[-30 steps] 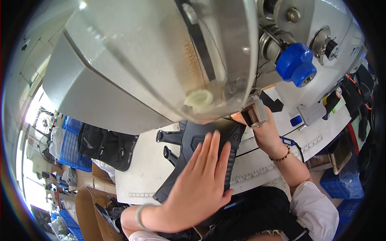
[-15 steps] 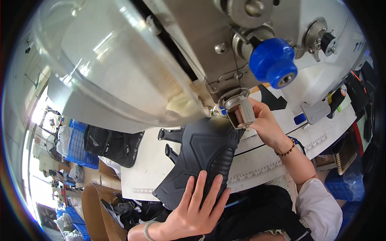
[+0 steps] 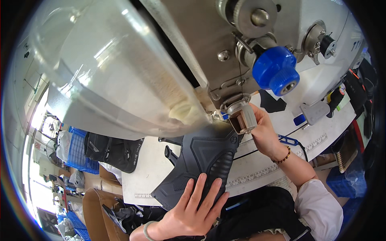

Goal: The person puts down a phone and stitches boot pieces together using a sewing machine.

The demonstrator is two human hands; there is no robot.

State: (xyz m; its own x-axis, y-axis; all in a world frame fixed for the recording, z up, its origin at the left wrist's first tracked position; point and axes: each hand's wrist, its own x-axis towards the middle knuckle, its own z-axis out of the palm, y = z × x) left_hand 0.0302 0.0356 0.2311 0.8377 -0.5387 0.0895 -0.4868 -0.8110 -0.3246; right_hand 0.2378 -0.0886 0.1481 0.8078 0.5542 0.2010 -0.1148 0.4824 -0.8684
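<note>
A black boot upper [image 3: 201,160] with moulded ribs and side buckle straps lies under the head of a sewing machine [image 3: 197,44]. My left hand [image 3: 193,211] rests flat on its near part, fingers stretched and slightly spread. Beyond the upper's right edge, my right hand [image 3: 265,134] has its fingers bent in at the far end beside the needle area. A metal guard [image 3: 243,118] on the machine hides those fingertips, so the grip shows only in part. The far end of the upper also disappears behind the machine parts. One buckle strap [image 3: 171,154] sticks out on the left.
On the white table [image 3: 136,176], a ruler strip [image 3: 257,173] runs along the near edge. Another black boot piece [image 3: 114,150] lies at the left. A cardboard box [image 3: 94,213] stands below left. A blue tool [image 3: 288,139] and a black scrap [image 3: 272,101] lie at the right.
The upper shifts slightly, and one of its buckle straps is now mostly covered by the machine's clear cover. More of the blue tool shows beside my right wrist. My left hand stays flat.
</note>
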